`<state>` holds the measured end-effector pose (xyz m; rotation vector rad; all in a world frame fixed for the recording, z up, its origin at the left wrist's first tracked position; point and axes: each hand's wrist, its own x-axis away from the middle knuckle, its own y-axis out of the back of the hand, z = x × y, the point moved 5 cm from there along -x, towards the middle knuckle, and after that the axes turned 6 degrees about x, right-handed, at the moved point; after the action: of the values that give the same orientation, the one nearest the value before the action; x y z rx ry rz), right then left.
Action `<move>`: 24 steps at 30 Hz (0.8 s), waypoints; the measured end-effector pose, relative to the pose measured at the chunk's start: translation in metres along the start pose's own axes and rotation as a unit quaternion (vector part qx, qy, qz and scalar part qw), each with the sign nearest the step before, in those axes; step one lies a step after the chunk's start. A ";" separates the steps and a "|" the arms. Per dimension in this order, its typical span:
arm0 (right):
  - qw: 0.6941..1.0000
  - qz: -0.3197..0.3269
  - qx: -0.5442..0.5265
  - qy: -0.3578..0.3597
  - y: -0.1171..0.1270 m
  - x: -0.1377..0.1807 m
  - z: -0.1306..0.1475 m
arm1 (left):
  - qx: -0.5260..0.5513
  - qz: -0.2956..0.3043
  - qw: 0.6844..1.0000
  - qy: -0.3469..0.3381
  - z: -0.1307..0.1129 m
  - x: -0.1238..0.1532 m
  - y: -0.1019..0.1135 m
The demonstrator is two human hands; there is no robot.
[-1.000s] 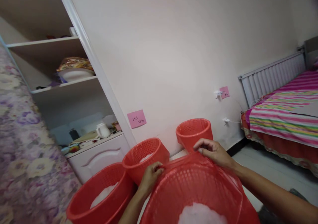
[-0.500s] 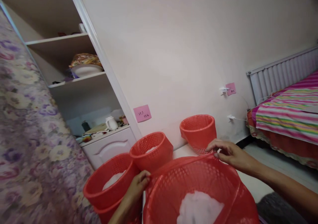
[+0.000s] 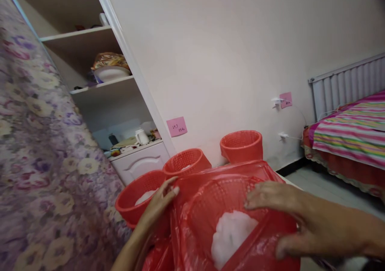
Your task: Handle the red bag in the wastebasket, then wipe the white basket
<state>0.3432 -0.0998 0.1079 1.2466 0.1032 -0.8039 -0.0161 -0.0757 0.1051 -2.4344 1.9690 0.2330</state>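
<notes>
I am fitting a thin red plastic bag (image 3: 264, 170) around the nearest red basket (image 3: 210, 199), and by my reckoning the bag is about half on: its film drapes over the far rim and down the near side, loose and crumpled at the bottom left. My right hand (image 3: 288, 211) lies flat across the basket's mouth with the fingers spread and pressing the film down; it pinches nothing that I can see. My left hand (image 3: 159, 203) has its fingers extended against the bag's left edge, by the rim, touching it rather than closing on it. The next move, as I judge it, calls for a real hold on the film at both sides so it can be drawn evenly around the rim without tearing or slipping off.

Inside this basket sits a white fluffy wad (image 3: 231, 233), seen partly through the film.

Just left of my left hand stands a second red basket (image 3: 135, 195) with something white in it too. Beyond it, a third basket (image 3: 186, 162) shows a little white inside. Farthest, near the wall, the fourth basket (image 3: 240, 144) shows no contents from this angle; I cannot tell whether it holds anything.
</notes>
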 end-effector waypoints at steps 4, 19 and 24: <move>0.999 0.037 0.027 0.022 -0.025 0.003 0.014 | -0.078 -0.001 0.997 -0.002 0.010 0.024 0.007; 0.971 -0.220 -0.091 -0.031 0.042 0.005 -0.011 | 0.064 -0.100 0.991 -0.059 -0.045 0.031 0.032; 0.947 -0.316 -0.042 -0.043 0.077 0.016 -0.011 | 0.071 -0.106 0.985 -0.120 -0.063 0.021 0.033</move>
<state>0.4044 -0.0915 0.1579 1.1005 0.4796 -1.3911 -0.0364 -0.1093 0.1683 -2.3721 1.5629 0.3509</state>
